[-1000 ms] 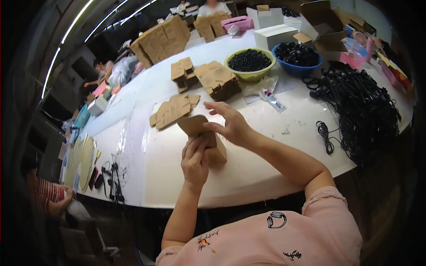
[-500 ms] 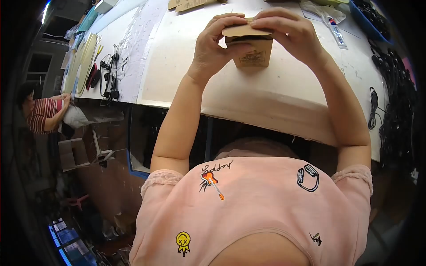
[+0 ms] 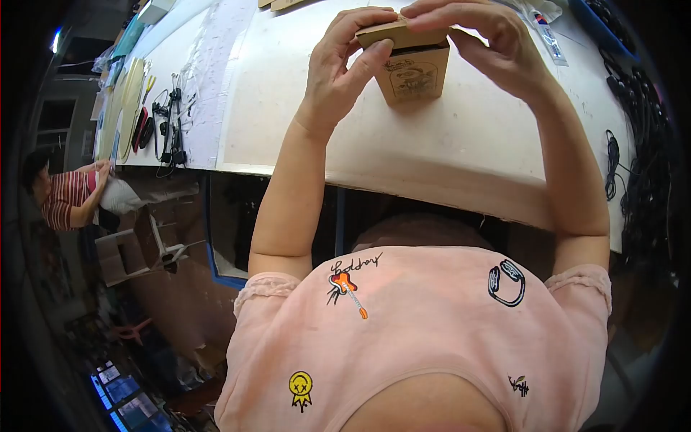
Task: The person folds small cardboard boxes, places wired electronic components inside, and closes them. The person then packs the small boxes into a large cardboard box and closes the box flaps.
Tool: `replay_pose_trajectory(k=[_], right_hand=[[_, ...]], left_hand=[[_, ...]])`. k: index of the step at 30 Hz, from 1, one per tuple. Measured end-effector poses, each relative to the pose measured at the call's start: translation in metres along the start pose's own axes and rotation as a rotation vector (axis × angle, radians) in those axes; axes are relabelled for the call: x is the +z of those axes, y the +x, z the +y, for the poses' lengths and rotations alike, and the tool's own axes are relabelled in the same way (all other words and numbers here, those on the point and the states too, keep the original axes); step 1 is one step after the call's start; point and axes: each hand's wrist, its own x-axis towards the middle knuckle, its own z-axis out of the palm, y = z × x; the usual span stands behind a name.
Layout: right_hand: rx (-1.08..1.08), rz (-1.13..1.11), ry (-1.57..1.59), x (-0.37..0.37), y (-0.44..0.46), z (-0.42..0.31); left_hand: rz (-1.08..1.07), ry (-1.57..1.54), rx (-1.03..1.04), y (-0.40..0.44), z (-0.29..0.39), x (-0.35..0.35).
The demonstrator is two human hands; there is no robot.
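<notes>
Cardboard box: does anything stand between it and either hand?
Nothing visible does. The left hand grips the cardboard box at its lid, and the right hand has its fingers at the lid too. The black cables lie beyond the right forearm.

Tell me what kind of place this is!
It looks like a workshop, maybe one for packing things: there's a big white worktable, a small brown cardboard box standing on it, and a tangled heap of black cords at the right.
</notes>
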Motion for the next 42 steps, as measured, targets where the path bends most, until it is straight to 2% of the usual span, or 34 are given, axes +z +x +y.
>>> replay_pose_trajectory(k=[1,3,5,7,11,12,16,19,22,24,26,27,28,29,30,31,32,34,35,37,39,42], right_hand=[[-0.037,0.023,-0.004,0.002,0.0,0.006],[-0.111,0.069,-0.015,0.007,-0.001,0.017],[-0.018,0.119,-0.119,0.013,-0.005,0.023],[0.012,0.107,-0.097,0.015,-0.007,0.025],[-0.012,0.129,-0.101,0.016,-0.01,0.029],[-0.025,0.146,-0.095,0.017,-0.011,0.029],[-0.169,0.087,-0.143,0.015,-0.014,0.031],[-0.377,0.126,-0.185,0.018,-0.013,0.039],[-0.188,0.077,-0.215,0.02,-0.02,0.038],[-0.13,0.137,-0.179,0.024,-0.021,0.036],[-0.078,0.187,-0.186,0.03,-0.025,0.041],[0.046,0.203,-0.131,0.034,-0.032,0.042],[0.132,0.23,-0.24,0.034,-0.038,0.048],[0.364,0.236,-0.126,0.039,-0.047,0.05],[0.517,0.225,-0.075,0.042,-0.056,0.058],[0.588,0.084,0.118,0.039,-0.064,0.063],[0.556,0.044,0.184,0.041,-0.07,0.06],[0.668,0.017,-0.011,0.033,-0.079,0.023],[0.642,0.084,-0.033,0.03,-0.09,0.014],[0.63,0.325,0.005,0.029,-0.119,-0.016],[0.591,0.518,0.321,0.026,-0.149,-0.057],[0.551,0.829,0.459,0.019,-0.218,-0.112]], left_hand=[[-0.005,-0.038,-0.04,-0.001,0.0,0.002],[-0.014,0.044,0.017,-0.001,-0.001,0.001],[0.017,0.154,0.094,-0.001,-0.003,-0.001],[0.089,0.294,0.181,-0.006,-0.007,-0.003],[0.2,0.286,0.396,-0.003,-0.019,-0.006],[0.223,0.309,0.397,-0.004,-0.019,-0.005],[0.248,0.422,0.472,-0.006,-0.021,-0.001],[0.226,0.548,0.523,-0.011,-0.02,-0.002],[0.178,0.589,0.519,-0.009,-0.015,0.0],[0.14,0.622,0.509,-0.01,-0.014,-0.002],[0.207,0.427,0.278,-0.012,-0.016,0.001],[0.217,0.328,0.188,-0.012,-0.013,0.006],[0.243,0.3,0.147,-0.011,-0.019,0.007],[0.24,0.255,0.096,-0.009,-0.027,0.002],[0.2,0.285,0.164,-0.009,-0.036,-0.001],[0.186,0.196,0.104,-0.01,-0.033,0.002],[0.145,0.301,0.182,-0.009,-0.034,0.003],[0.121,0.078,0.061,-0.01,-0.017,0.02],[0.167,-0.13,-0.049,-0.01,-0.012,0.031],[0.185,-0.24,-0.081,-0.012,0.002,0.053],[0.09,-0.358,-0.088,-0.014,0.027,0.081],[-0.071,-0.248,0.008,-0.03,0.043,0.135]])
